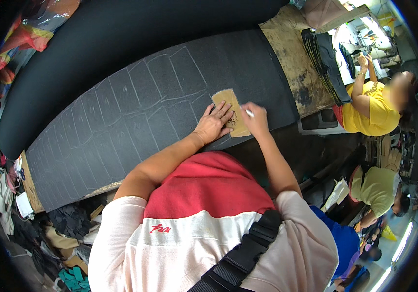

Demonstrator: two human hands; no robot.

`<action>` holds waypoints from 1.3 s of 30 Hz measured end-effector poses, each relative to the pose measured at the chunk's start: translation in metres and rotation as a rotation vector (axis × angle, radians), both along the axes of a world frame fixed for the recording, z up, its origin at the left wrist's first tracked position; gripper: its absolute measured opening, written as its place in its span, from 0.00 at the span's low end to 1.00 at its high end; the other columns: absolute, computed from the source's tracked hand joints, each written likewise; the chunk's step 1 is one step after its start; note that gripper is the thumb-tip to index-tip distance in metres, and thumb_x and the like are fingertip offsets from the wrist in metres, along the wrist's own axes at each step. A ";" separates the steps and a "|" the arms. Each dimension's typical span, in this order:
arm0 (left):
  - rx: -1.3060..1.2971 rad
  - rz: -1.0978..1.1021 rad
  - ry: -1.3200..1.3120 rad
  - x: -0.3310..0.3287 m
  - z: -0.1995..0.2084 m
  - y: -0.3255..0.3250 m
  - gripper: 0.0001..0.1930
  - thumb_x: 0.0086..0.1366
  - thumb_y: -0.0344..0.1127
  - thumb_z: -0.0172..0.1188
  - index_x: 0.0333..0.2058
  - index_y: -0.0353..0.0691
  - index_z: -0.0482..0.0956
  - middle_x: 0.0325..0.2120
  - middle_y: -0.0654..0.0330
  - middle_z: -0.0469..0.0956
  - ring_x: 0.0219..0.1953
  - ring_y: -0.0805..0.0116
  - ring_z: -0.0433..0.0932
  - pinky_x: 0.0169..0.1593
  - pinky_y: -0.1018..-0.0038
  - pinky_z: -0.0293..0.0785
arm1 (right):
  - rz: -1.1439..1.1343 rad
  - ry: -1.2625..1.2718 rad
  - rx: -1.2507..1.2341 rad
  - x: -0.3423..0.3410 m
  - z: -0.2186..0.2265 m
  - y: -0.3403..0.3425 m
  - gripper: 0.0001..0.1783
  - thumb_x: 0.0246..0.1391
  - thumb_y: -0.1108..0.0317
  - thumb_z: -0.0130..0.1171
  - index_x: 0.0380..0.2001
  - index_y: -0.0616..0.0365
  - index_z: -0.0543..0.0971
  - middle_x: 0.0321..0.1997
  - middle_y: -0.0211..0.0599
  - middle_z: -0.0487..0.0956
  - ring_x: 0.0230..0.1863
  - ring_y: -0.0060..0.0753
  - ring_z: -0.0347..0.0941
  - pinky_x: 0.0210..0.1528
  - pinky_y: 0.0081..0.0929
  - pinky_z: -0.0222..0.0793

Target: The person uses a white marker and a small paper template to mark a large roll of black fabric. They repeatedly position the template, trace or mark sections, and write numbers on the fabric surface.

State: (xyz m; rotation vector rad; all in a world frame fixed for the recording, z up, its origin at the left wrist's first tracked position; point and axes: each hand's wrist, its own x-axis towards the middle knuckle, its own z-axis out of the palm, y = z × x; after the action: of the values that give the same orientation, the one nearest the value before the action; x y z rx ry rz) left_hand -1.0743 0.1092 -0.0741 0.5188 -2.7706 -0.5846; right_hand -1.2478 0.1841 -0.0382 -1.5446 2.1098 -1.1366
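A tan cardboard pattern piece with dark handwriting lies flat on black fabric. My left hand is spread over the pattern's left side, fingers stretched out and pressing on it. My right hand pinches a short white marking chalk at the pattern's right edge. Pale lines outline the pattern's top. Rows of similar drawn shapes run leftward over the fabric from the pattern.
A thick roll of black material lies along the table's far side. Bare wooden tabletop shows at right, with dark strips on it. A person in yellow works beyond. Cloth scraps heap at lower left.
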 end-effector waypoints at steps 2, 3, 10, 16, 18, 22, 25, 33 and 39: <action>0.019 -0.002 0.003 0.000 0.000 0.000 0.31 0.56 0.50 0.59 0.55 0.42 0.68 0.60 0.55 0.60 0.65 0.58 0.54 0.63 0.55 0.50 | 0.003 -0.028 0.105 0.005 0.015 0.044 0.07 0.46 0.69 0.58 0.23 0.63 0.77 0.22 0.51 0.77 0.25 0.49 0.76 0.26 0.36 0.69; 0.032 0.000 0.000 0.000 0.001 0.000 0.31 0.55 0.50 0.59 0.55 0.43 0.68 0.60 0.55 0.60 0.65 0.58 0.54 0.63 0.54 0.50 | -0.012 -0.057 0.171 0.007 0.021 0.060 0.07 0.46 0.70 0.58 0.23 0.63 0.77 0.22 0.50 0.77 0.25 0.48 0.76 0.26 0.35 0.69; 0.032 -0.011 -0.031 0.000 0.000 -0.001 0.32 0.54 0.49 0.61 0.56 0.43 0.67 0.61 0.54 0.58 0.65 0.57 0.53 0.63 0.53 0.50 | 0.153 -0.152 0.075 0.027 0.011 0.075 0.06 0.45 0.69 0.60 0.26 0.62 0.79 0.26 0.45 0.78 0.28 0.45 0.75 0.31 0.34 0.70; 0.077 -0.018 -0.042 -0.002 0.003 -0.004 0.31 0.54 0.50 0.60 0.56 0.44 0.67 0.61 0.55 0.59 0.65 0.59 0.53 0.62 0.49 0.50 | -0.207 0.400 0.171 -0.022 0.035 0.083 0.02 0.42 0.71 0.55 0.20 0.56 0.76 0.21 0.43 0.75 0.27 0.47 0.73 0.31 0.41 0.69; -0.005 0.010 -0.124 -0.007 0.009 -0.020 0.30 0.55 0.51 0.59 0.55 0.46 0.67 0.61 0.58 0.59 0.65 0.62 0.53 0.60 0.43 0.48 | -0.240 0.306 0.012 -0.038 0.047 0.071 0.04 0.44 0.72 0.59 0.25 0.60 0.77 0.25 0.45 0.78 0.28 0.47 0.75 0.31 0.35 0.71; -0.064 0.186 -0.292 -0.021 0.027 -0.099 0.29 0.56 0.49 0.58 0.57 0.54 0.66 0.63 0.66 0.56 0.66 0.65 0.50 0.57 0.30 0.40 | -0.188 0.004 -0.050 -0.036 0.053 0.023 0.07 0.45 0.73 0.61 0.29 0.63 0.78 0.27 0.45 0.80 0.29 0.38 0.79 0.32 0.27 0.72; 0.100 0.214 -0.266 -0.017 0.030 -0.153 0.29 0.57 0.48 0.57 0.58 0.54 0.64 0.63 0.69 0.54 0.67 0.66 0.47 0.57 0.29 0.38 | -0.076 -0.034 -0.130 -0.024 0.044 -0.026 0.06 0.45 0.73 0.61 0.28 0.62 0.78 0.28 0.44 0.80 0.30 0.39 0.79 0.32 0.26 0.72; 0.256 0.199 -0.177 -0.011 0.013 -0.160 0.30 0.58 0.43 0.58 0.60 0.52 0.62 0.65 0.63 0.50 0.68 0.58 0.40 0.58 0.30 0.29 | 0.112 -0.106 -0.119 -0.002 0.004 -0.193 0.08 0.47 0.67 0.62 0.28 0.61 0.80 0.25 0.41 0.80 0.27 0.28 0.78 0.31 0.23 0.71; 0.306 0.198 -0.257 -0.015 0.021 -0.164 0.31 0.57 0.40 0.59 0.60 0.54 0.62 0.66 0.67 0.47 0.69 0.60 0.38 0.58 0.30 0.28 | 0.204 -0.061 0.108 0.012 -0.007 -0.268 0.08 0.43 0.64 0.63 0.26 0.57 0.81 0.25 0.42 0.80 0.29 0.36 0.79 0.34 0.29 0.72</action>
State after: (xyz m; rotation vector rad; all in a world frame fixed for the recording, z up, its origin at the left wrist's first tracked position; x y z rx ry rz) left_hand -1.0896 -0.0543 -0.0528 0.9859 -2.8264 -0.9602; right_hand -1.2363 -0.0834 -0.0457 -1.6105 1.8912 -0.9712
